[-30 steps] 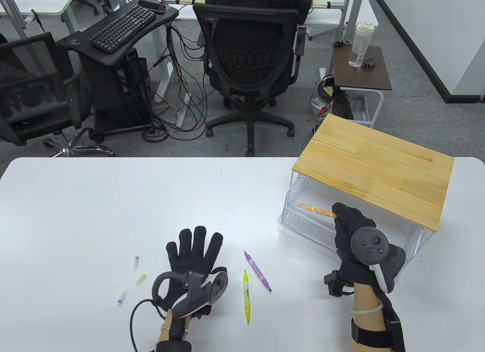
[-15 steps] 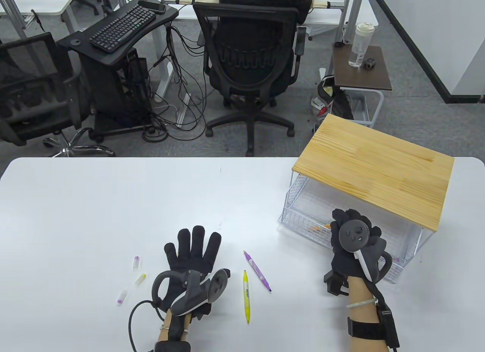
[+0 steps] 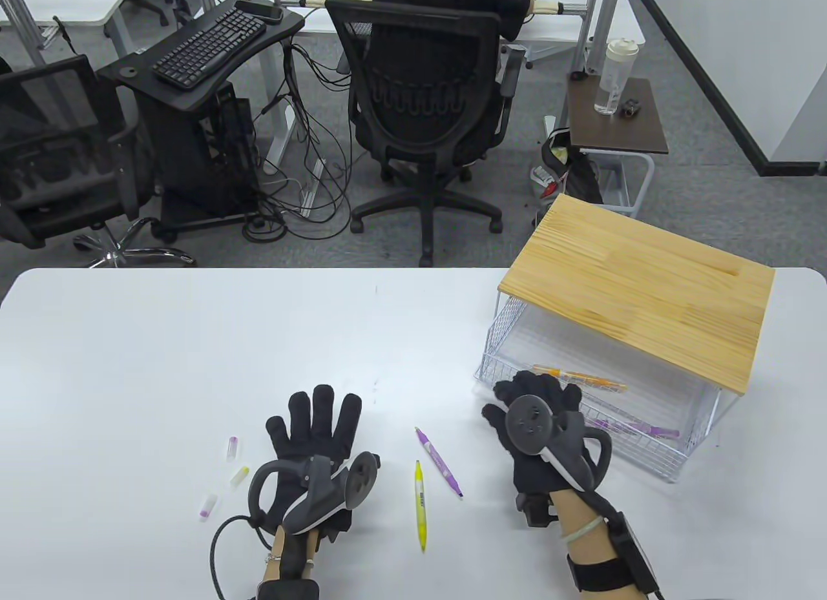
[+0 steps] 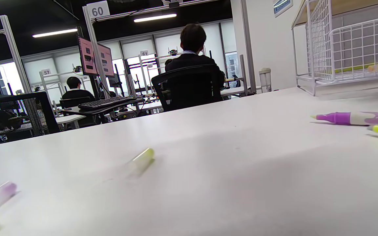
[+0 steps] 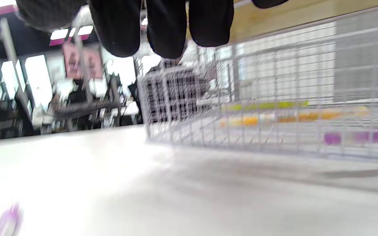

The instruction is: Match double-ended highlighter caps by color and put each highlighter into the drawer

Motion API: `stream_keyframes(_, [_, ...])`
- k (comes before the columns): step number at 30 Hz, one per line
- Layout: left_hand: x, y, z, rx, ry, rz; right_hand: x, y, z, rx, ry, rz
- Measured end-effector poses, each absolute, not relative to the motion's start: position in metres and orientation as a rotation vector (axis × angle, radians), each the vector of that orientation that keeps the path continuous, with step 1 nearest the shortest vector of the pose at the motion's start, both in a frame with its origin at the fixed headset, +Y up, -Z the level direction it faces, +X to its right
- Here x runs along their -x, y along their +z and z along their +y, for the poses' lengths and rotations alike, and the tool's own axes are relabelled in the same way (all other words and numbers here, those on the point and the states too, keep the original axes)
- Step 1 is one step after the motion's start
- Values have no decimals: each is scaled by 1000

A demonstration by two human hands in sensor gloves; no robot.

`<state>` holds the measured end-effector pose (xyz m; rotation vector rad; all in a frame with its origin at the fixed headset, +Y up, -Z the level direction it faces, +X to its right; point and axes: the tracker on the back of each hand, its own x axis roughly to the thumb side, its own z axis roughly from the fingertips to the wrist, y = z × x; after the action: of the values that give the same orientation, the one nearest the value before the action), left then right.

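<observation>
Item, mid-task: orange highlighter [image 3: 585, 378] lies in the drawer [image 3: 581, 425]; my right hand [image 3: 536, 425], relaxed and empty, hangs beside it; my left hand [image 3: 313, 432] rests flat, empty; next, I judge, capping the purple highlighter [image 3: 439, 462] from loose caps [image 3: 232, 447].

In my left wrist view I read three white placards on background desk frames: "60" [image 4: 97, 10], "61" [image 4: 144, 53] and "57" [image 4: 46, 71]
</observation>
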<state>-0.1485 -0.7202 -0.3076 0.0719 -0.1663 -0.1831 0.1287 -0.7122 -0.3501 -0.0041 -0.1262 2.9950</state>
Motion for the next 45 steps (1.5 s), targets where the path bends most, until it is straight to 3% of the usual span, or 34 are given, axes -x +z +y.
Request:
stream_keyframes(7, [151,-308,-720,-57,-158,-159,-90,-349,-746,-145,3170,226])
stream_keyframes(13, [147,-307,-722,-58,-188,-168,-74,-348,-771,-183,3255,331])
stream_keyframes(20, [146,-308,-724,-58,-193,-167,-64,-341,-774,-251,3255,361])
stream_keyframes(26, [146,-308,-725,-57,-210,-162,-53,-335,-779,-249,3376,273])
stream_keyframes(45, [146,-306,-726,-72,-225,-148,-49,-333,-778,-180,3373,289])
